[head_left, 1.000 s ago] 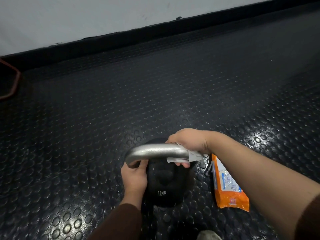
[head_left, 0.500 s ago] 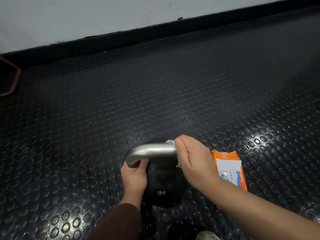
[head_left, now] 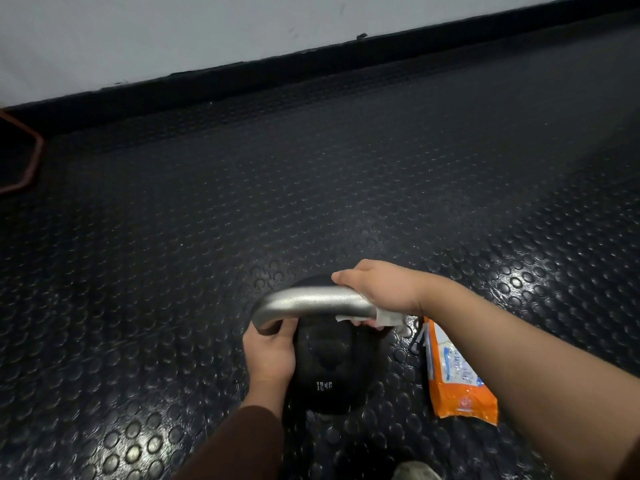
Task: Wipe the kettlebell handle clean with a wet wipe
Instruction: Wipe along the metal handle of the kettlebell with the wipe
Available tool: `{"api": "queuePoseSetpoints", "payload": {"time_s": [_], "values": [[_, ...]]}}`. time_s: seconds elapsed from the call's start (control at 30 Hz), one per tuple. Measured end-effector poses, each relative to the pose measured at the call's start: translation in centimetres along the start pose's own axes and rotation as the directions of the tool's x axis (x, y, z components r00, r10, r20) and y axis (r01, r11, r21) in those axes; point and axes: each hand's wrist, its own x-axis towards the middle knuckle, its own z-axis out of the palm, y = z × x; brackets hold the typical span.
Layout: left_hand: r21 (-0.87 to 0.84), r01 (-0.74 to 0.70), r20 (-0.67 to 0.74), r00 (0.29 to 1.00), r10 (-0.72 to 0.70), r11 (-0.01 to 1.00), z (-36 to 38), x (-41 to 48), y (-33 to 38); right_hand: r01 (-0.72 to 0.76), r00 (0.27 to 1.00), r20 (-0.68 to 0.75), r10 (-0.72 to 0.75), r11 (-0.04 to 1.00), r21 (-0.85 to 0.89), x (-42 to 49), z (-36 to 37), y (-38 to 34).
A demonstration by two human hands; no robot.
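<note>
Head view, the only one I have. The kettlebell (head_left: 332, 368) stands on the studded rubber floor (head_left: 311, 188) in the lower centre of the frame, black body below, bare metal handle (head_left: 311, 301) arching across the top. My right hand (head_left: 384, 289) is clenched over the right end of the handle with the wet wipe (head_left: 384, 318) wrapped under the palm; white folds of it stick out beneath the fingers. My left hand (head_left: 272, 355) grips the kettlebell at the handle's left root, bracing it against the body.

Progress, as I judge it: wiping is under way. The left and middle stretch of the handle is uncovered; I cannot tell from the metal whether it is clean.

Risks. The wipe is bunched, so it may slide off the bar or cover only part of the circumference, leaving the underside untouched. Hard sideways strokes could rock the kettlebell if the left hand slackens. A wet handle may make either grip slip.

Containers. An orange wipes packet (head_left: 457, 379) lies flat on the floor just right of the kettlebell, partly under my right forearm. Whether its flap is open, and how many wipes remain, I cannot tell.
</note>
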Motion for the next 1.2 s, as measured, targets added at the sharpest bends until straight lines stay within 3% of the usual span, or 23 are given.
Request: {"api": "queuePoseSetpoints", "payload": {"time_s": [0.13, 0.23, 0.27, 0.33, 0.37, 0.4, 0.47, 0.53, 0.67, 0.8, 0.9, 1.0, 1.1, 1.13, 1.2], "values": [[-0.001, 0.006, -0.001, 1.000, -0.006, 1.000, 0.1, 0.0, 0.0, -0.012, 0.999, 0.048, 0.013, 1.000, -0.016, 0.0, -0.2, -0.3], [-0.003, -0.003, 0.007, 1.000, 0.003, 1.000, 0.0, 0.0, 0.1, 0.076, 0.971, -0.226, -0.083, 0.996, -0.043, -0.9, 1.3, 0.0], [0.000, -0.006, 0.008, 1.000, 0.006, 1.000, 0.0, -0.1, 0.1, 0.119, 0.918, -0.369, -0.145, 0.989, -0.091, -1.3, 2.4, 0.6], [0.000, -0.001, 0.009, 1.000, 0.001, 1.000, 0.0, -0.1, 0.0, 0.212, 0.738, -0.607, -0.295, 0.955, -0.206, -1.9, 4.6, 1.9], [-0.003, 0.008, 0.008, 1.000, -0.008, 1.000, 0.0, -0.1, -0.1, 0.248, 0.666, -0.657, -0.353, 0.936, -0.251, -2.3, 5.4, 2.3], [-0.007, 0.018, 0.006, 1.000, -0.017, 1.000, -0.1, 0.0, -0.1, 0.271, 0.638, -0.666, -0.387, 0.922, -0.275, -2.4, 5.8, 2.5], [-0.011, 0.027, 0.004, 1.000, -0.027, 1.000, 0.0, 0.0, -0.2, 0.254, 0.691, -0.612, -0.385, 0.922, -0.293, -2.2, 5.1, 2.3], [-0.004, 0.026, 0.004, 1.000, -0.026, 1.000, 0.0, 0.0, -0.2, 0.197, 0.791, -0.519, -0.323, 0.938, -0.284, -1.5, 3.7, 1.7], [0.006, 0.017, -0.006, 1.000, -0.017, 1.000, 0.1, 0.0, 0.0, 0.200, 0.940, -0.262, -0.220, 0.975, -0.101, -0.2, 1.4, 1.0], [0.008, 0.005, -0.006, 1.000, -0.005, 1.000, 0.1, -0.1, 0.0, 0.019, 1.000, -0.024, -0.018, 0.999, 0.029, 0.0, 0.1, -0.1], [0.014, 0.000, -0.006, 1.000, 0.000, 1.000, 0.0, 0.0, -0.1, 0.001, 0.996, 0.086, -0.001, 1.000, -0.003, 0.4, -0.4, -0.4], [0.016, -0.002, -0.002, 1.000, 0.002, 1.000, 0.0, 0.1, -0.1, 0.023, 0.999, 0.028, -0.022, 0.999, -0.024, 0.2, -0.2, -0.4], [0.011, -0.007, 0.010, 1.000, 0.007, 1.000, 0.0, -0.1, 0.1, 0.102, 0.973, -0.203, -0.107, 0.994, -0.035, -0.6, 1.2, 0.2], [0.006, -0.010, 0.014, 1.000, 0.010, 1.000, -0.1, -0.1, 0.1, 0.139, 0.932, -0.328, -0.155, 0.988, -0.072, -0.9, 2.1, 0.7], [0.002, -0.011, 0.016, 1.000, 0.011, 1.000, -0.1, -0.1, 0.1, 0.230, 0.780, -0.568, -0.264, 0.964, -0.131, -1.4, 4.0, 2.1]]}}
